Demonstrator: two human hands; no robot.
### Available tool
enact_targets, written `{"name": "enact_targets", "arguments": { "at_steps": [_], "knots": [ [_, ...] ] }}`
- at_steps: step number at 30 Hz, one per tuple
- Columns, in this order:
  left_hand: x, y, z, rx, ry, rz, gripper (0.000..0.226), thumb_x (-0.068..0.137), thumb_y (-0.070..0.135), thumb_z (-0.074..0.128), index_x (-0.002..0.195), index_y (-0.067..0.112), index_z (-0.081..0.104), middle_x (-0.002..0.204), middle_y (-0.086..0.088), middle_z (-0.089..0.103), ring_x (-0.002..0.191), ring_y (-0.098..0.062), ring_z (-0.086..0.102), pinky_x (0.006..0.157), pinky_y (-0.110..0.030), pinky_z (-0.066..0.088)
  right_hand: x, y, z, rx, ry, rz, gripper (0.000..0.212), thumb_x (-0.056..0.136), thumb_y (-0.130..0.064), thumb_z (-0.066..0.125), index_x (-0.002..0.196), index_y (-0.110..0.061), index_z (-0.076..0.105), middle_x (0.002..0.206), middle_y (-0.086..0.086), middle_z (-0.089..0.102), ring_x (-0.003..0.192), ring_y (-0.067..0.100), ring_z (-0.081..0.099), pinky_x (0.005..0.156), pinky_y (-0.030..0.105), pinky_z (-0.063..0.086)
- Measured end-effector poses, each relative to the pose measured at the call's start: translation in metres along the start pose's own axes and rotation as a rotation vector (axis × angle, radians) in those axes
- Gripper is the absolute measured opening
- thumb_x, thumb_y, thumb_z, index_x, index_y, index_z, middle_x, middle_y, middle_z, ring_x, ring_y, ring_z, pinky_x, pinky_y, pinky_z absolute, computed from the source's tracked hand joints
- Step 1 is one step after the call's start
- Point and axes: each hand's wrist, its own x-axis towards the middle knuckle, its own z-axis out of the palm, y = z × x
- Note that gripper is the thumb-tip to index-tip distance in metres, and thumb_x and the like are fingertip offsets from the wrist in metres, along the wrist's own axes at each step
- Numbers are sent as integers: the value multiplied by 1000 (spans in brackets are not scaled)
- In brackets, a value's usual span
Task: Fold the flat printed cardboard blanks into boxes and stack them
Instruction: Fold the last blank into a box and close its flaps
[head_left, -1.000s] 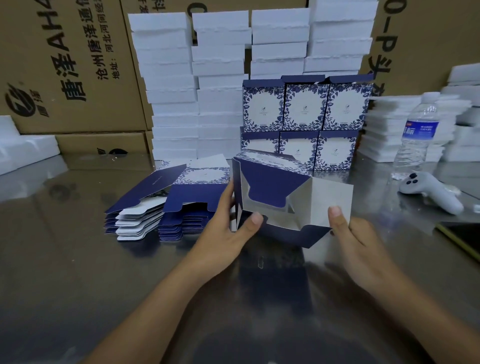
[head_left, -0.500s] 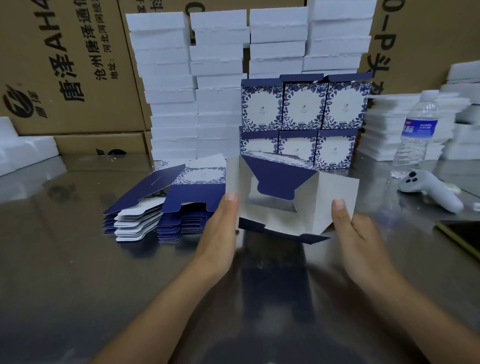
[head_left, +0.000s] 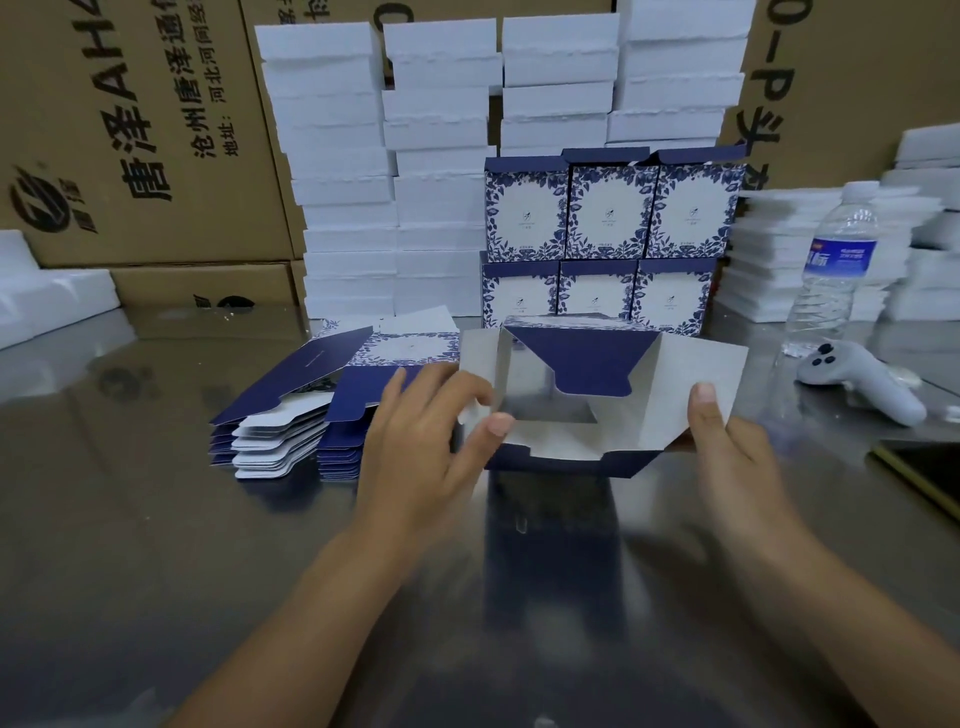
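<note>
Head view, steel table (head_left: 156, 519): it fills the lower frame and gives you a bare patch at centre to fold on.
Foam stacks (head_left: 441, 171): white blocks piled at upper centre, a backstop behind the work.
Finished boxes (head_left: 608, 239): two rows of three at centre, just right of the foam and pushed to the back so your stack grows out of the way.
Flat blanks (head_left: 322, 410): fanned pile at centre left, close beside your left hand, so the next one is likely an easy reach.
Half-formed box (head_left: 597, 395): centre of frame, open end facing you, side flaps spread, navy flap hanging down inside.
Left hand (head_left: 431, 447): fingers curled on the left flap, thumb (head_left: 498, 423) pressing the near edge; a light pinch, not a full clamp.
Right hand (head_left: 727, 447): palm in, thumb upright against the right flap, the other fingers hidden behind the card, so you seem to be bracing it.
Pose: both forearms come up from the bottom edge, angled inward toward the box.
</note>
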Motion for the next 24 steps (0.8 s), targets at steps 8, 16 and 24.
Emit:
{"name": "enact_targets", "arguments": {
  "at_steps": [8, 16, 24],
  "knots": [
    [-4, -5, 4, -20, -245, -56, 60, 66, 47, 78, 111, 45, 37, 105, 22, 39, 91, 3, 37, 79, -1, 30, -4, -8, -2, 15, -4, -3, 46, 100, -33, 35, 62, -20, 57, 51, -24, 62, 54, -15, 55, 51, 0, 37],
    [-7, 0, 9, -91, 91, -244, 62, 67, 19, 84, 95, 42, 33, 98, 30, 40, 82, 7, 35, 70, -10, 31, -19, -16, 8, -50, -159, -148, 51, 89, -44, 33, 66, -9, 61, 69, -15, 70, 66, -7, 61, 59, 4, 39],
    [-3, -1, 11, -187, 145, -342, 68, 67, 23, 84, 92, 58, 32, 96, 46, 39, 71, 4, 49, 64, -6, 38, -17, -3, 11, -322, -224, -115, 43, 80, -29, 71, 111, -29, 41, 89, -10, 55, 72, 5, 57, 65, 23, 47]
  ]
}}
